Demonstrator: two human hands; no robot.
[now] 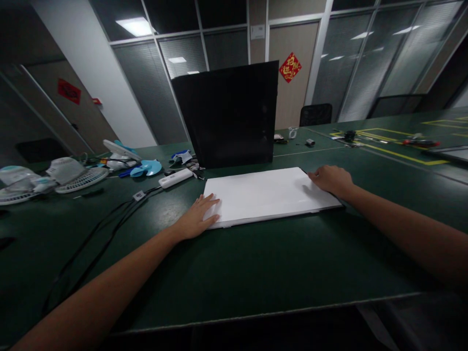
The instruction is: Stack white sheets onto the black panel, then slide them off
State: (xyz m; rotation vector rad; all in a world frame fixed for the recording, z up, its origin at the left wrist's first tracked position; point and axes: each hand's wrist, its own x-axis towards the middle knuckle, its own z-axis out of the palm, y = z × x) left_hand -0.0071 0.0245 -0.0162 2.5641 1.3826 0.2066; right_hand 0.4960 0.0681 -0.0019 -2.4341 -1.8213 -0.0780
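Note:
A flat white panel [259,195] lies on the green tabletop in front of me, with a thin dark edge along its right side. My left hand [197,214] rests on the panel's left edge, fingers spread over the white surface. At the far right corner, my right hand [331,179] is curled, its fingertips pinched at the dark edge; the finger undersides are hidden. Just behind the white panel, a large black glossy panel [228,117] stands upright, leaning slightly back.
To the left lie a white power strip [176,178] with black cables, blue fan blades [146,168] and white fan parts [82,179]. Small metal parts [310,143] and red-handled tools [420,142] lie at the back right. The table's front edge [256,316] runs near me.

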